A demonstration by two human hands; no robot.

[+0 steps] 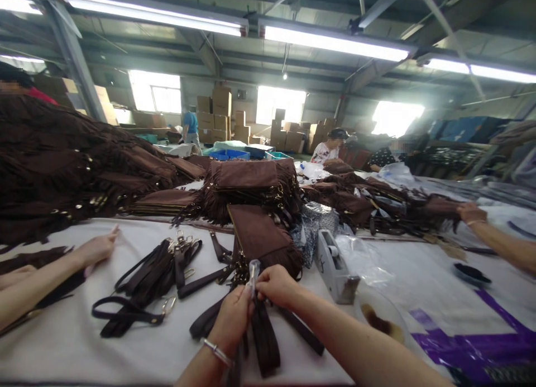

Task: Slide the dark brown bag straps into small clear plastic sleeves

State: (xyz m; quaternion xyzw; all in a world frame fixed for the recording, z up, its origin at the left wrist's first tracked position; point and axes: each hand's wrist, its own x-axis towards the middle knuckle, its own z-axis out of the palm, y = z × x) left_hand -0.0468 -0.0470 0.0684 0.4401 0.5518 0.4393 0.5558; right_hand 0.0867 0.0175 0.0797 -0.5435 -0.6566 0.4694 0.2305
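Observation:
My left hand (234,318) and my right hand (276,285) meet at the table's near edge, both closed in a pinch on a small clear plastic wrap (253,271) at the top of a dark brown strap (264,337). The strap hangs down between my wrists. A silver bracelet sits on my left wrist. Just beyond my fingers lies a brown suede fringed bag (262,234) with metal hardware.
A bundle of brown straps with clasps (154,275) lies to the left. A grey tape dispenser (335,267) stands to the right, by clear plastic bags (364,258). Piles of fringed bags (54,169) fill the table's back. Other people's hands reach in at left (98,247) and right (471,213).

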